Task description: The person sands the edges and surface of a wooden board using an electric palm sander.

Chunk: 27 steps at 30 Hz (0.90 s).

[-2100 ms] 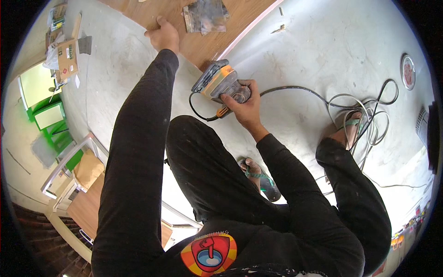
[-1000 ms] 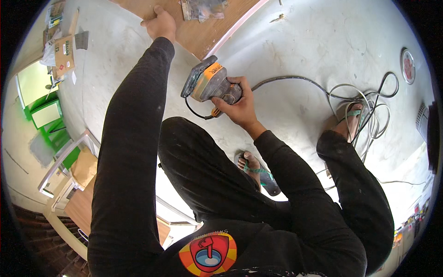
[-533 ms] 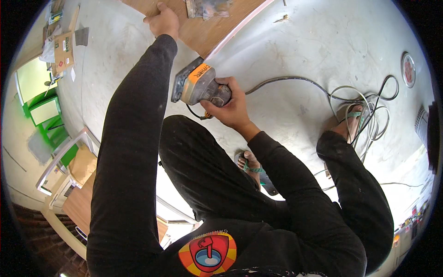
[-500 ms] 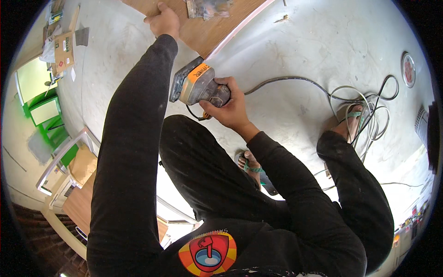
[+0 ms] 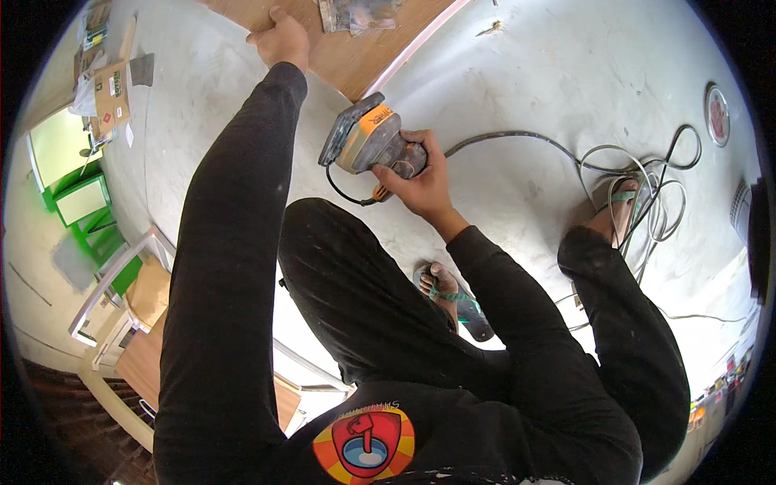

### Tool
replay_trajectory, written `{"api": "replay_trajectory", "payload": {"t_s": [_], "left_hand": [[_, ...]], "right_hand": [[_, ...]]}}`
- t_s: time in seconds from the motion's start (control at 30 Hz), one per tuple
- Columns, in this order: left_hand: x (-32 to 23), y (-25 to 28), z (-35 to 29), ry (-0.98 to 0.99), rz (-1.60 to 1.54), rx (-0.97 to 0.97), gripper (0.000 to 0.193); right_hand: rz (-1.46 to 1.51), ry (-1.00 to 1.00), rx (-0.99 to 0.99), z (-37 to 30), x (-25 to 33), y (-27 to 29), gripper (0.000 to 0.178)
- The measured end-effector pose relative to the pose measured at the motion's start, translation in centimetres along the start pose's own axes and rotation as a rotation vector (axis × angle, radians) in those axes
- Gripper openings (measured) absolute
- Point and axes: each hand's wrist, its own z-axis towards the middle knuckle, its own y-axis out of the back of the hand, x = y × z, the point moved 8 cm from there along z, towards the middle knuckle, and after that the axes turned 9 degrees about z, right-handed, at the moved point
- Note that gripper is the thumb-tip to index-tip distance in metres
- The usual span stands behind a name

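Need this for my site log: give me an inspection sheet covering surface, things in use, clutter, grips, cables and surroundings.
Surface: pale floor, smudged.
Things in use: wood-look board carrying flat, shiny packets; orange-and-grey sander, its pad at the board's near corner, contact unclear.
Clutter: small debris; cardboard box.
Grips: left grip holds the board's edge; right grip holds the sander.
Cables: black cord from the sander; loose loops at the right foot.
Surroundings: green-framed panels.

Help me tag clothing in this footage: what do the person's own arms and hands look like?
The left sleeve and right sleeve are long and black, reaching the wrists. The left hand and right hand are bare; no glove, watch or ring shows.
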Motion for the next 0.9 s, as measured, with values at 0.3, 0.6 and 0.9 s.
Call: {"api": "replay_trajectory", "payload": {"t_s": [0.3,0.6,0.9], "left_hand": [[-0.9,0.0,-1.7,-0.001,-0.011,0.053,0.077],[-0.8,0.6,-1.2,0.020,0.030,0.015,0.080],[0.2,0.5,0.5,0.039,0.068,-0.019,0.076]], "right_hand": [[0.031,0.000,-0.033,0.3,-0.9,0.8,0.054],[0.006,0.135,-0.098,4.9,5.2,4.2,0.048],[-0.092,0.233,-0.156,13.2,12.3,10.8,0.040]]}}
